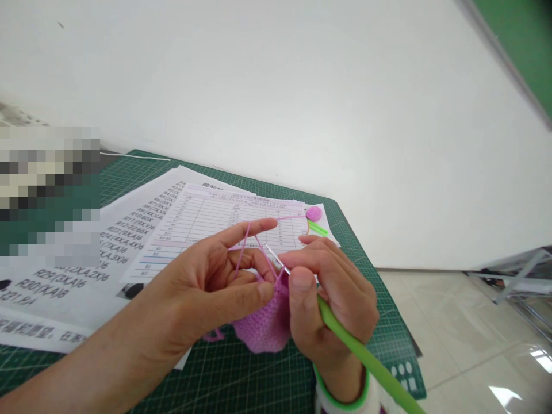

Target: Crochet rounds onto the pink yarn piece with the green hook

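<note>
My left hand (207, 287) pinches a small pink crocheted piece (264, 325) between thumb and middle fingers. Pink yarn (242, 253) runs over its outstretched index finger. My right hand (332, 293) is closed round a crochet hook with a green handle (366, 359). The hook's metal tip (276, 259) points up and to the left, just above the piece's top edge. The yarn strand leads away to a small pink ball (314, 213) lying on the papers. Both hands hover over a green cutting mat (241, 379).
Printed sheets (142, 230) with tables and row lists lie on the mat under and behind the hands. A green marker clip (318, 228) lies beside the pink ball. A white wall stands behind the mat. Tiled floor (466, 333) shows past the mat's right edge.
</note>
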A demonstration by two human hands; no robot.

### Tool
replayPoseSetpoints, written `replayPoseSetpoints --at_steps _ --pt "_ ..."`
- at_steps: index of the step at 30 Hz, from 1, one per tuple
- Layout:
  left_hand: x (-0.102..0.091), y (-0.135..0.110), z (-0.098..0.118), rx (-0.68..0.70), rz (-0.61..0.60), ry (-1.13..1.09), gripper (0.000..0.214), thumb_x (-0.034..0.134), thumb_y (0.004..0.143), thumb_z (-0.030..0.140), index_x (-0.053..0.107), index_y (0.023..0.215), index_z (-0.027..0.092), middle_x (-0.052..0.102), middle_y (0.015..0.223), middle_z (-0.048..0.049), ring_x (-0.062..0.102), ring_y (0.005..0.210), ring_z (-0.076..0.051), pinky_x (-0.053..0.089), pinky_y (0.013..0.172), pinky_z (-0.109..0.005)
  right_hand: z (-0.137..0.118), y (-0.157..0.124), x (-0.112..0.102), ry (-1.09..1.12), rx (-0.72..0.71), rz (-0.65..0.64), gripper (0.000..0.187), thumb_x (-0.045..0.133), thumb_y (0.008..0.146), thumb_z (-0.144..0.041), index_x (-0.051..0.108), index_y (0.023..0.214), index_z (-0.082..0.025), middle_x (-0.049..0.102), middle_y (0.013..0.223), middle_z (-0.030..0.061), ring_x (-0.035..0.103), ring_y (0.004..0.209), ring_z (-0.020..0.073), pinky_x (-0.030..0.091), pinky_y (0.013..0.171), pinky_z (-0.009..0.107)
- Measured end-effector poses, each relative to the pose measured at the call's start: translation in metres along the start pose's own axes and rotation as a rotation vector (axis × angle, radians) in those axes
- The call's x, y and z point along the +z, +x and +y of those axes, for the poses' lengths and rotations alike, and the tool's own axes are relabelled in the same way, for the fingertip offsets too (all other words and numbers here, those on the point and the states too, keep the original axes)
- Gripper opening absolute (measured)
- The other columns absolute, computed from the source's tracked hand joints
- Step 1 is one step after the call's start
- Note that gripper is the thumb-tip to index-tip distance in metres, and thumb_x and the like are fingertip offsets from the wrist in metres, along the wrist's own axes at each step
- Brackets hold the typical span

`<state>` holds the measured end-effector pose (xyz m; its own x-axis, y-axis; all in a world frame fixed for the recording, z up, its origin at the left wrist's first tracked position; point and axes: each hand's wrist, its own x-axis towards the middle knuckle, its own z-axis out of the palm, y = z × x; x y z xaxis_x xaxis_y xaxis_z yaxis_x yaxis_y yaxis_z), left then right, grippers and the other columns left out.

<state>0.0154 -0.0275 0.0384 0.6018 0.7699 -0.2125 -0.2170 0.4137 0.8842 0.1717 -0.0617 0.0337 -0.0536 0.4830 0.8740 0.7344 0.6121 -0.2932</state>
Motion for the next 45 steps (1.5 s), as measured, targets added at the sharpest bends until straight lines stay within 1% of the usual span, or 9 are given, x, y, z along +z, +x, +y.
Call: replayPoseSetpoints --at_steps 4,10,15,20,26,29,33,40,45 --pt "0.003 -0.004 -0.001 0.068 0.025 -0.008 0.063 0.080 0.077 0.020 0.058 0.133 0.036 0.068 0.067 0.0050 0.051 0.054 -0.009 0.047 0.054 -0.015 -0.001 0.002 0.002 0.133 0.074 0.026 0.023 0.048 0.093 -0.016 0.056 0.072 -0.020 0.062 0.062 -0.0041 0.056 0.057 0.0091 0.058 0.079 0.031" --pt "0.006 -0.006 0.001 0.040 0.219 -0.175 0.045 0.077 0.079 0.024 0.068 0.121 0.034 0.075 0.090 0.0003 0.069 0.085 -0.017 0.058 0.068 -0.018 -0.001 0.000 0.003 0.088 0.025 0.035 0.022 0.046 0.093 -0.014 0.057 0.076 -0.020 0.060 0.062 -0.0034 0.057 0.060 0.0111 0.059 0.076 0.033" --pt "0.004 0.000 0.008 -0.025 0.373 -0.289 0.023 0.072 0.080 0.016 0.079 0.101 0.024 0.073 0.072 -0.0011 0.063 0.059 -0.010 0.053 0.051 -0.012 0.005 -0.001 0.002 -0.081 -0.043 0.023 0.020 0.047 0.093 -0.015 0.057 0.076 -0.019 0.060 0.063 -0.0018 0.057 0.064 0.0115 0.056 0.080 0.031" --pt "0.004 0.000 0.008 0.011 0.298 -0.136 0.019 0.076 0.076 0.020 0.081 0.093 0.024 0.077 0.078 -0.0005 0.064 0.068 -0.010 0.054 0.063 -0.011 0.015 0.001 0.000 -0.203 -0.057 0.075 0.020 0.047 0.093 -0.013 0.055 0.076 -0.020 0.057 0.062 -0.0017 0.053 0.061 0.0117 0.053 0.075 0.029" --pt "0.000 -0.004 0.002 0.093 0.281 0.174 0.017 0.074 0.077 0.038 0.081 0.092 0.032 0.078 0.083 0.0022 0.062 0.073 -0.015 0.047 0.061 -0.018 0.024 -0.001 0.001 -0.259 0.004 0.140 0.019 0.048 0.092 -0.015 0.057 0.076 -0.021 0.058 0.064 -0.0012 0.057 0.067 0.0138 0.051 0.075 0.029" --pt "0.001 -0.003 0.004 0.123 0.285 0.309 0.019 0.071 0.078 0.040 0.080 0.093 0.033 0.076 0.079 0.0016 0.062 0.073 -0.018 0.048 0.064 -0.024 0.024 0.000 0.002 -0.185 0.116 0.132 0.024 0.047 0.095 -0.021 0.058 0.074 -0.020 0.059 0.064 -0.0023 0.057 0.065 0.0124 0.050 0.076 0.030" --pt "0.002 -0.001 0.009 0.203 0.286 0.470 0.025 0.062 0.078 0.037 0.080 0.095 0.030 0.072 0.070 0.0008 0.060 0.065 -0.020 0.050 0.058 -0.029 0.020 0.001 0.005 -0.017 0.367 0.052 0.032 0.044 0.099 -0.030 0.062 0.075 -0.019 0.057 0.063 -0.0042 0.053 0.058 0.0084 0.044 0.058 0.022" --pt "-0.002 -0.001 0.010 0.270 0.286 0.584 0.028 0.057 0.079 0.034 0.078 0.098 0.029 0.072 0.072 0.0008 0.063 0.067 -0.021 0.054 0.061 -0.031 0.025 0.000 0.013 0.368 0.795 0.013 0.046 0.043 0.098 -0.049 0.059 0.068 -0.019 0.048 0.054 -0.0049 0.046 0.053 0.0078 0.038 0.050 0.021" --pt "-0.005 0.001 0.004 0.279 0.249 0.638 0.028 0.055 0.082 0.033 0.079 0.098 0.029 0.069 0.065 0.0007 0.063 0.063 -0.021 0.054 0.055 -0.030 0.027 -0.002 0.015 0.485 0.928 0.058 0.048 0.052 0.092 -0.055 0.057 0.062 -0.018 0.048 0.053 -0.0051 0.041 0.050 0.0062 0.033 0.048 0.021"
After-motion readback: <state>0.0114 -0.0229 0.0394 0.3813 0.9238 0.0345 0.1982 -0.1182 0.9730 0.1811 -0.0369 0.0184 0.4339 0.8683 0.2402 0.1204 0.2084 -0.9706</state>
